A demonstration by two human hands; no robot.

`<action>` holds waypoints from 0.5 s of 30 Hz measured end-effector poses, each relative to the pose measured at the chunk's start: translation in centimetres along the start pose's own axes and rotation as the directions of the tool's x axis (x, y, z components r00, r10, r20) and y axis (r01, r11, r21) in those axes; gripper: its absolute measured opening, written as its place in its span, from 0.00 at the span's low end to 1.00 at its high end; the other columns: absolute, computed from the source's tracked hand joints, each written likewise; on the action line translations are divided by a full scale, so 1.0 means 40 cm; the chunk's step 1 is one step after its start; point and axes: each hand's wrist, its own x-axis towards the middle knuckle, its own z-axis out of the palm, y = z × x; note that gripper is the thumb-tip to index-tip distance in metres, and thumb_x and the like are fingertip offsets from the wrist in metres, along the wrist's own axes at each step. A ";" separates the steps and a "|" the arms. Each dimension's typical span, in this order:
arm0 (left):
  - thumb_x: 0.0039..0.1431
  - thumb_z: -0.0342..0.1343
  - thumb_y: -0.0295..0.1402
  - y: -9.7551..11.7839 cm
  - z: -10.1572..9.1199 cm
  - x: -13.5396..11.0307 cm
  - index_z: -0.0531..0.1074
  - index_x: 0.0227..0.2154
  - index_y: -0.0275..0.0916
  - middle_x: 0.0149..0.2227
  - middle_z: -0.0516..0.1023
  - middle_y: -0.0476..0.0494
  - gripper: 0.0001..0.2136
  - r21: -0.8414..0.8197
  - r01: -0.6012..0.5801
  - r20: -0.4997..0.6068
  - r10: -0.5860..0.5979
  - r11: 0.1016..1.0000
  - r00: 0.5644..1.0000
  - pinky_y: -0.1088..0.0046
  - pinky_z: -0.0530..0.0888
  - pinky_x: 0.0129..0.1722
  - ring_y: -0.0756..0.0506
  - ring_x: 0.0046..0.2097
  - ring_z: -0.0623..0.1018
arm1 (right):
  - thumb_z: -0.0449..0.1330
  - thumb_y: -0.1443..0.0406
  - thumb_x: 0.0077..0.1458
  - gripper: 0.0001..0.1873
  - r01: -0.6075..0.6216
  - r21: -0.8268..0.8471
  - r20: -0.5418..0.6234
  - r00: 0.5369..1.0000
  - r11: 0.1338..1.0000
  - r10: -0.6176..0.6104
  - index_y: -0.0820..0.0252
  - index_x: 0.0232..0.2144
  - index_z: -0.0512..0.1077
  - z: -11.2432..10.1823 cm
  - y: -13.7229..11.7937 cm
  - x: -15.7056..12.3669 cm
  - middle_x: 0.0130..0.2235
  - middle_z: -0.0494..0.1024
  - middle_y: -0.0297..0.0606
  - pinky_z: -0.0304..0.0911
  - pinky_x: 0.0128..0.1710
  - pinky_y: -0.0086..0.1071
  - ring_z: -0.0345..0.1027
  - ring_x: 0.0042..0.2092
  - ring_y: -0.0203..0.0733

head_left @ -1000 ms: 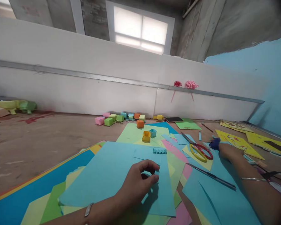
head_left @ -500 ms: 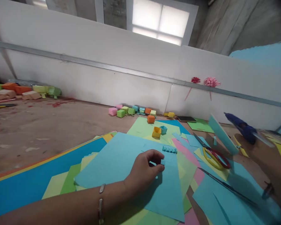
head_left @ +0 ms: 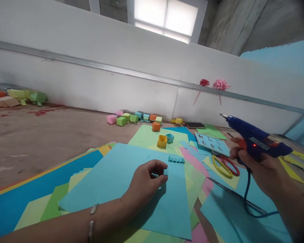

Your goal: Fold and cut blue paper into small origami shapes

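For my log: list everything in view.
Glue gun: one, blue, right
Paper piece: one, blue, centre
Large sheet: one, blue, foreground
Pleated strip: one, blue, sheet's far corner
Open boxes: two, yellow, blue, beyond sheet
Blocky models: many, mixed, along wall
Scissors: one, red, yellow, right of sheet
Slim tool: one, dark, near scissors
Printed card: one, blue, beyond scissors
Other papers: many, mixed, around sheet
Flowers: two, red, pink, on wall
Window: one, white, above wall
Left hand: one, bare, over sheet
Right hand: one, bare, around glue gun
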 end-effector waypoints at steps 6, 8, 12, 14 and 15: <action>0.43 0.60 0.26 -0.008 -0.002 0.002 0.77 0.31 0.36 0.30 0.78 0.44 0.09 0.029 -0.029 -0.020 0.030 0.999 0.999 0.68 0.73 0.35 0.45 0.33 0.75 | 0.60 0.48 0.51 0.16 0.114 -0.094 0.374 0.925 0.989 -0.071 0.51 0.34 0.73 0.070 -0.038 -0.081 0.38 0.79 0.42 0.71 0.38 0.41 0.74 0.38 0.51; 0.43 0.60 0.26 -0.010 -0.001 0.004 0.77 0.31 0.36 0.29 0.78 0.44 0.09 0.025 -0.030 -0.016 0.031 0.999 0.999 0.69 0.73 0.35 0.46 0.33 0.75 | 0.58 0.49 0.54 0.14 0.207 -0.054 0.463 0.872 0.977 -0.159 0.50 0.33 0.73 0.100 -0.053 -0.104 0.36 0.78 0.40 0.71 0.36 0.39 0.73 0.36 0.49; 0.42 0.59 0.24 -0.013 0.004 0.006 0.77 0.32 0.35 0.28 0.77 0.44 0.10 -0.003 -0.018 0.000 0.018 1.000 1.000 0.69 0.73 0.34 0.46 0.32 0.75 | 0.55 0.50 0.58 0.14 0.226 -0.048 0.551 0.818 0.973 -0.163 0.51 0.33 0.72 0.132 -0.063 -0.127 0.32 0.77 0.38 0.70 0.34 0.34 0.72 0.34 0.45; 0.42 0.58 0.24 -0.013 0.005 0.006 0.77 0.32 0.35 0.28 0.77 0.45 0.11 0.003 -0.020 -0.002 0.020 1.000 1.000 0.70 0.73 0.34 0.47 0.32 0.75 | 0.54 0.51 0.59 0.15 0.264 -0.068 0.558 0.810 0.962 -0.183 0.52 0.30 0.71 0.136 -0.064 -0.130 0.32 0.76 0.36 0.69 0.33 0.32 0.71 0.33 0.43; 0.42 0.58 0.23 -0.012 0.005 0.006 0.77 0.32 0.35 0.28 0.77 0.45 0.11 0.011 -0.026 -0.006 0.026 1.000 1.000 0.71 0.72 0.34 0.47 0.31 0.75 | 0.54 0.50 0.58 0.15 0.289 -0.084 0.543 0.816 0.954 -0.199 0.52 0.28 0.71 0.136 -0.067 -0.130 0.32 0.76 0.36 0.68 0.33 0.31 0.71 0.32 0.42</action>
